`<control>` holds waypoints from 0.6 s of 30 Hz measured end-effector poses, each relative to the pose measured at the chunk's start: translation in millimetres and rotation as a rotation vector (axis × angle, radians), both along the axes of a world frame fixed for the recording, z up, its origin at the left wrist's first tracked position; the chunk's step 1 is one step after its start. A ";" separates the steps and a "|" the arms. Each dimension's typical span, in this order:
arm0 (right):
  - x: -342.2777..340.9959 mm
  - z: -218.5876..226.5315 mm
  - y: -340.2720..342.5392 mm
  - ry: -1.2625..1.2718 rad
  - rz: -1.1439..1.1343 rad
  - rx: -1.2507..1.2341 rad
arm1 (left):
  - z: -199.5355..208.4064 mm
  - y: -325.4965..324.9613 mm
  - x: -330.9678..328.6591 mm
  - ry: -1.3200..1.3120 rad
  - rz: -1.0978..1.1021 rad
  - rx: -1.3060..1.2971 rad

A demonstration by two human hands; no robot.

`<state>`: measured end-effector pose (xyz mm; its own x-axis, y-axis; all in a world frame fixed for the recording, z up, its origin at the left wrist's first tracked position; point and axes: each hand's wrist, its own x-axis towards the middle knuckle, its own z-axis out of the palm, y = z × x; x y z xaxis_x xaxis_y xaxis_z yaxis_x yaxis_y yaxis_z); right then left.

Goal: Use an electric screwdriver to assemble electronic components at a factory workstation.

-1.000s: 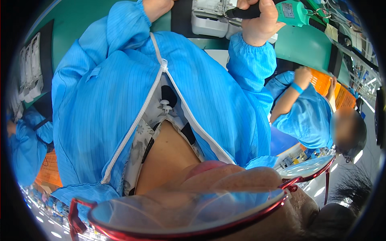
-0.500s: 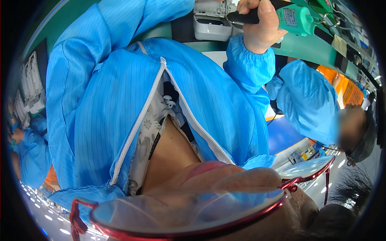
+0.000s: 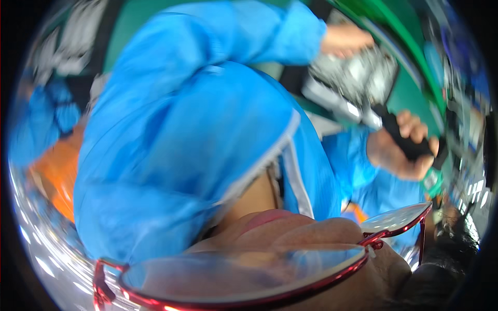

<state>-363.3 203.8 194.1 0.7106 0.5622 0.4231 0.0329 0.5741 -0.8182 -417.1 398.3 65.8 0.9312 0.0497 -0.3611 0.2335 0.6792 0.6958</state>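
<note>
My right hand (image 3: 402,150) is closed around the black grip of an electric screwdriver (image 3: 407,139), at the right of the view. Its green rear part shows below that hand, and its front end points toward a grey-white plastic housing (image 3: 332,98). Whether the tip touches the housing cannot be made out. My left hand (image 3: 346,40) reaches across to the far side of this housing, over or against its upper edge. Motion smears the left fingers, so their grip is unclear. Grey, shiny inner parts of the housing (image 3: 371,72) are blurred too.
Beneath the housing lies a green work surface (image 3: 137,31) with dark strips. A bright green rail (image 3: 397,44) runs beyond it. White plastic parts (image 3: 80,36) sit at the far left. Another person in blue (image 3: 39,122) is at the left, near something orange (image 3: 59,171).
The view has turned, shifting the housing rightward and downward in the picture. My right hand with the screwdriver appears lower and farther right. My left hand has come into sight at the housing.
</note>
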 end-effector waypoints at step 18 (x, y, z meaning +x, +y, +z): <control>-310.3 -75.6 353.9 0.099 0.780 -0.127 | -30.6 80.3 -456.0 -0.271 0.893 -0.707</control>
